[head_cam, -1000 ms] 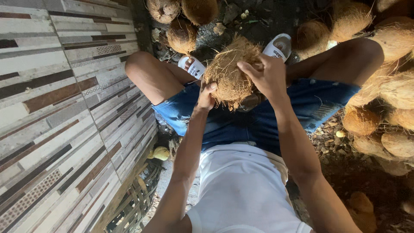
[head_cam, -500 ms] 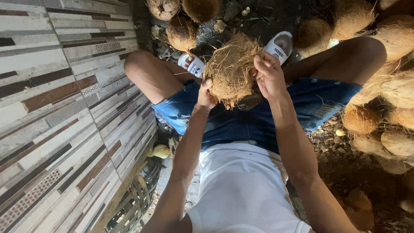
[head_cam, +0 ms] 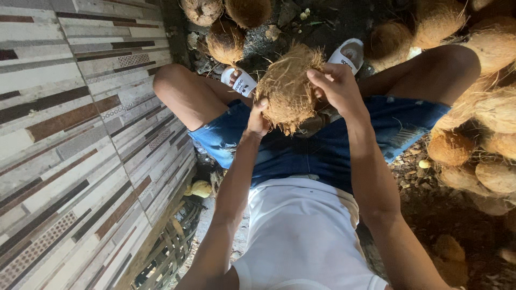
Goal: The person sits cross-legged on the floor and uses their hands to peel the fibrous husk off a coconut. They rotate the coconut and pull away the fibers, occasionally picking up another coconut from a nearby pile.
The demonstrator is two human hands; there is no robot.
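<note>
A fibrous brown coconut [head_cam: 287, 86] is held above my lap, between my knees. My left hand [head_cam: 258, 119] grips its lower left side from underneath. My right hand [head_cam: 337, 86] clasps its right side, fingers curled over the husk. I sit in blue denim shorts [head_cam: 301, 150] and a white shirt, with white sandals [head_cam: 352, 53] on my feet beyond the coconut.
A tiled wall [head_cam: 75, 145] in striped brown and grey runs along the left. Several husked coconuts [head_cam: 484, 123] are piled at the right and more coconuts [head_cam: 226, 40] lie on the dark ground ahead. A woven basket [head_cam: 172, 247] and a small yellow object [head_cam: 200, 188] sit low left.
The coconut has turned slightly in my hands and my right hand has shifted over its top right side. My left hand stays underneath.
</note>
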